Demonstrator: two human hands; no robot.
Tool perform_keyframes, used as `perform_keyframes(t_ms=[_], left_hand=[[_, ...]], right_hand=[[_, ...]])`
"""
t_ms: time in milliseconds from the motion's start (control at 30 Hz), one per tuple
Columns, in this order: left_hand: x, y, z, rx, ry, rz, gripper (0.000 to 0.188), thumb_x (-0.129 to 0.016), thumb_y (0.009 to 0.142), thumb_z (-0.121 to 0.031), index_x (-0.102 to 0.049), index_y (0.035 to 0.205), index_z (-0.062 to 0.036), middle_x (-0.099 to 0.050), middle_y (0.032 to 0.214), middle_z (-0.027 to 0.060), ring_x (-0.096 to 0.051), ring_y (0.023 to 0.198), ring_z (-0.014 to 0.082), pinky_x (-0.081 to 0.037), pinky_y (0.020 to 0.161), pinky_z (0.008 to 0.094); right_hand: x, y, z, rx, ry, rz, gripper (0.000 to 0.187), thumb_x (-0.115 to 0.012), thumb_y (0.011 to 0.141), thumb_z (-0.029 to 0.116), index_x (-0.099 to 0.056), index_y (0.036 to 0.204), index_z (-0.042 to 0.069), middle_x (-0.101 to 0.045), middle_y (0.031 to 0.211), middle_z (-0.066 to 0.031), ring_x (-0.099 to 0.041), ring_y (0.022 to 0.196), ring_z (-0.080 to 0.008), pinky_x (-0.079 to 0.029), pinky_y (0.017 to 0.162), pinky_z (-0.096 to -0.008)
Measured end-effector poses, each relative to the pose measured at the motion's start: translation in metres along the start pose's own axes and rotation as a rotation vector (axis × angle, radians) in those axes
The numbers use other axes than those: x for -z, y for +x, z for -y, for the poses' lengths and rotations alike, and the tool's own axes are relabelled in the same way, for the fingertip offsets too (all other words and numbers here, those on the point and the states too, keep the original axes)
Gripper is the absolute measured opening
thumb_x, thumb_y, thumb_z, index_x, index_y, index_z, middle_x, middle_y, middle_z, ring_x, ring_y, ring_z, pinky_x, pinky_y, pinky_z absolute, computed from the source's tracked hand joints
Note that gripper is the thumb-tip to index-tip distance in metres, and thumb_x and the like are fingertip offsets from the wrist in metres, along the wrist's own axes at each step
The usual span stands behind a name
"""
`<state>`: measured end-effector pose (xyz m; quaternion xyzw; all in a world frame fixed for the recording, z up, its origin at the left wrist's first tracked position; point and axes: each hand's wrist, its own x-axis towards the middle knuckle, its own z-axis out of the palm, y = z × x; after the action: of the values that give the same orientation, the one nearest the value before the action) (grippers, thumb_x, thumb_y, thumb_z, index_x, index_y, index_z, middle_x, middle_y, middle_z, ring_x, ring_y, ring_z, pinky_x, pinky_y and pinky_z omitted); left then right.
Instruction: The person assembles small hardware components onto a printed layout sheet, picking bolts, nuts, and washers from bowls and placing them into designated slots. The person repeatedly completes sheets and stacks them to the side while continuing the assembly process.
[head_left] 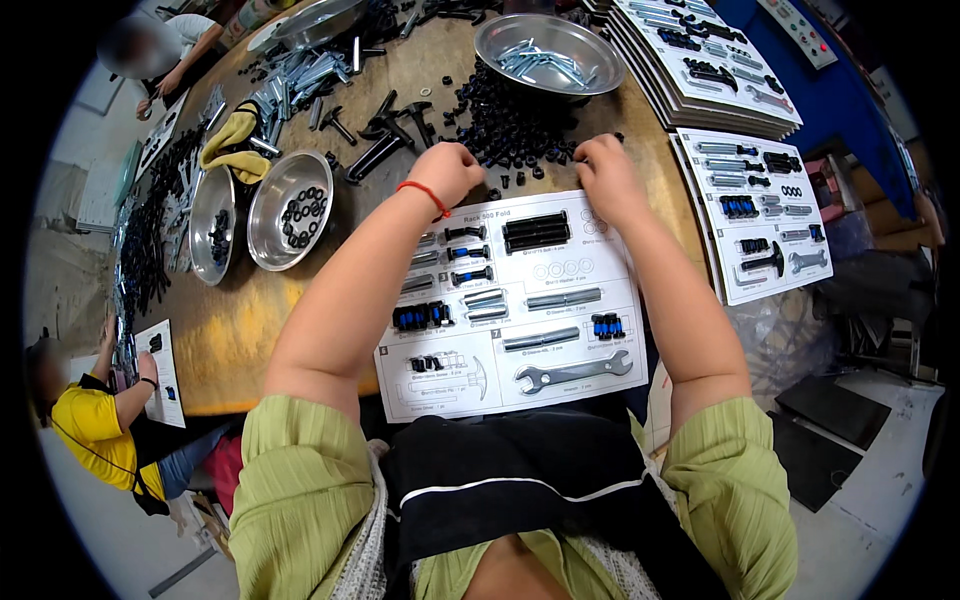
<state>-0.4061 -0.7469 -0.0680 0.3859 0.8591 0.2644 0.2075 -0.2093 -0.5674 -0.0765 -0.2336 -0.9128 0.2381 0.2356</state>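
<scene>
A white printed card (480,355) lies in front of me. Silver sleeves (563,299), black bolts (536,231) and an open-ended wrench (573,373) sit on it, while other spots show only drawn outlines. Beyond its far edge spreads a heap of small black nuts or screws (520,125). My left hand (448,174) is curled closed at the heap's near left side; its fingertips are mostly hidden. On the heap's right side my right hand (606,172) has its fingers bent together, touching small black pieces. What either hand holds cannot be made out.
A steel bowl of silver pins (490,48) stands behind the heap. Two steel bowls, one with black rings (256,237), stand left, near a yellow glove (232,143) and black T-shaped handles (385,135). Filled cards are stacked right (690,100). Two people work at left.
</scene>
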Motion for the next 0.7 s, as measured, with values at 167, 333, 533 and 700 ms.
perform_keyframes(t_ms=[167, 333, 533, 700], left_hand=[[0.022, -0.011, -0.024, 0.062, -0.210, -0.074, 0.022, -0.061, 0.094, -0.020, -0.061, 0.099, 0.0015, -0.069, 0.079, 0.0085, -0.066, 0.068, 0.0132, -0.052, 0.066, 0.0285], [0.005, 0.007, -0.028, -0.259, 0.175, -0.248, 0.017, -0.065, 0.086, -0.015, -0.069, 0.101, -0.0100, -0.070, 0.097, 0.0130, -0.066, 0.092, 0.0323, -0.052, 0.081, 0.0400], [-0.012, 0.016, -0.023, -0.324, 0.526, -0.140, 0.016, -0.063, 0.087, -0.022, -0.074, 0.094, -0.0123, -0.066, 0.095, 0.0100, -0.064, 0.096, 0.0302, -0.053, 0.082, 0.0413], [-0.009, 0.011, -0.021, -0.305, 0.643, -0.180, 0.020, -0.060, 0.090, -0.027, -0.072, 0.091, -0.0116, -0.066, 0.097, 0.0108, -0.065, 0.097, 0.0310, -0.054, 0.080, 0.0434]], right_hand=[[0.004, 0.009, -0.014, -0.182, 0.027, -0.016, 0.014, -0.062, 0.089, 0.020, -0.067, 0.096, 0.008, -0.068, 0.100, -0.0146, -0.064, 0.094, -0.0349, -0.051, 0.080, -0.0442], [-0.009, 0.025, -0.004, -0.288, -0.144, 0.061, 0.022, -0.067, 0.086, 0.027, -0.070, 0.094, 0.006, -0.068, 0.097, -0.0156, -0.064, 0.095, -0.0345, -0.051, 0.080, -0.0450], [-0.021, 0.034, 0.001, -0.326, -0.191, 0.099, 0.020, -0.067, 0.081, 0.022, -0.073, 0.091, 0.007, -0.069, 0.096, -0.0164, -0.065, 0.096, -0.0344, -0.052, 0.082, -0.0450], [-0.021, 0.036, -0.014, -0.261, -0.080, 0.106, 0.019, -0.062, 0.081, 0.016, -0.074, 0.091, 0.005, -0.070, 0.092, -0.0199, -0.067, 0.090, -0.0379, -0.053, 0.081, -0.0452]])
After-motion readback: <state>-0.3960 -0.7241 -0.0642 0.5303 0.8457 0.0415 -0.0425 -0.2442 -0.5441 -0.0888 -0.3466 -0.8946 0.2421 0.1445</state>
